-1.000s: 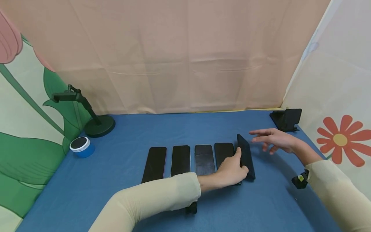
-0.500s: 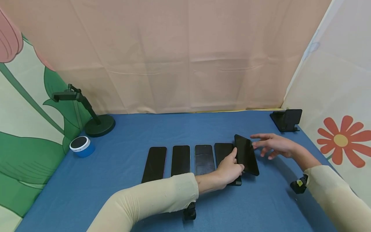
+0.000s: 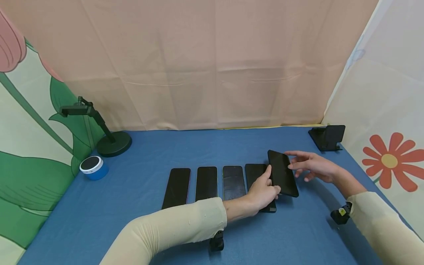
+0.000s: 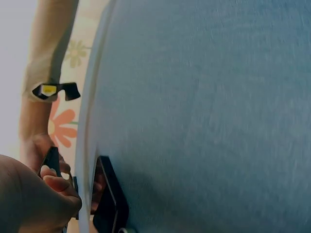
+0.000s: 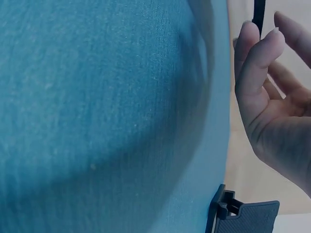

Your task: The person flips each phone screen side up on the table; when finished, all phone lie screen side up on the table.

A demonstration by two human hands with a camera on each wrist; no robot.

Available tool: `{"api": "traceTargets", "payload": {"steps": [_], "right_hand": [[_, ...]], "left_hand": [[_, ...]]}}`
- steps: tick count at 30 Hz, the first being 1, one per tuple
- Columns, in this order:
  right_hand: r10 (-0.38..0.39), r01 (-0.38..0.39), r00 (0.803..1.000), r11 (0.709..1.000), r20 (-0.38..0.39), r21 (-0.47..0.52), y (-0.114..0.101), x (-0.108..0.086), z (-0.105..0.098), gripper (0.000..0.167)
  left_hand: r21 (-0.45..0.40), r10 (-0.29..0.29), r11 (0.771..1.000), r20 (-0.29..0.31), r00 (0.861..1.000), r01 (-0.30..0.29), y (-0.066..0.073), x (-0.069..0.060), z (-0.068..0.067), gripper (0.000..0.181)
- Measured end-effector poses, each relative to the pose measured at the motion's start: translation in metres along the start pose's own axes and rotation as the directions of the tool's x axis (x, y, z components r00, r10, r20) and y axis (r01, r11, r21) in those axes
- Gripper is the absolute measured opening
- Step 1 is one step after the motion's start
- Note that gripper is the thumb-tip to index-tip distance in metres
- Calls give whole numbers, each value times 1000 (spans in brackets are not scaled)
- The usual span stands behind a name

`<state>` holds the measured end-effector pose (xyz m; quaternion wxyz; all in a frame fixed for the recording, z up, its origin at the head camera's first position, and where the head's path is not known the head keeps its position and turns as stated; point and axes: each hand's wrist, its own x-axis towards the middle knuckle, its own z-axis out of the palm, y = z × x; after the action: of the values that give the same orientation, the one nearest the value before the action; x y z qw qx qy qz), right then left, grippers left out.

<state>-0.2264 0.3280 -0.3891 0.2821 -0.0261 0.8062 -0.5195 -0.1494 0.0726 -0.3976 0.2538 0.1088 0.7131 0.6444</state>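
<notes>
My left hand (image 3: 260,195) grips a black smartphone (image 3: 284,176) by its left edge, with the phone tilted and raised off the blue tablecloth, its dark screen toward me. In the left wrist view this phone (image 4: 52,160) shows edge-on at the fingers. The right hand (image 3: 314,167) is at the phone's right edge, fingers extended and thumb at the screen's rim; whether it bears any of the hold I cannot tell. Just left of the held phone lies another phone (image 3: 254,172), partly covered by the left hand. More phones lie in the same row: one (image 3: 233,180), another (image 3: 206,182) and the leftmost (image 3: 176,186).
A black folding phone stand (image 3: 328,137) is at the back right corner. A black desk stand (image 3: 114,143) with a jointed arm is at the back left, beside a blue and white round container (image 3: 94,168). Fabric walls border the blue tablecloth (image 3: 126,209).
The held phone has turned from nearly edge-on to show its screen and has risen slightly. My right hand has come up to its right edge. The other phones stay put.
</notes>
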Motion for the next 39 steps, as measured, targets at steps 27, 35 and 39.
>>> {"api": "traceTargets", "payload": {"steps": [27, 35, 39], "right_hand": [[-37, 37, 999, 999, 4, -37, 5, -3, 2, 75], [-33, 34, 999, 999, 25, -39, 12, -2, 2, 74], [-31, 32, 999, 998, 24, -52, 15, -2, 2, 74]], "left_hand": [[203, -115, 976, 159, 981, 81, 9, 2, -12, 90], [238, -164, 964, 188, 968, 117, 11, 4, -12, 90], [223, -178, 966, 204, 963, 131, 9, 6, -13, 89]]}}
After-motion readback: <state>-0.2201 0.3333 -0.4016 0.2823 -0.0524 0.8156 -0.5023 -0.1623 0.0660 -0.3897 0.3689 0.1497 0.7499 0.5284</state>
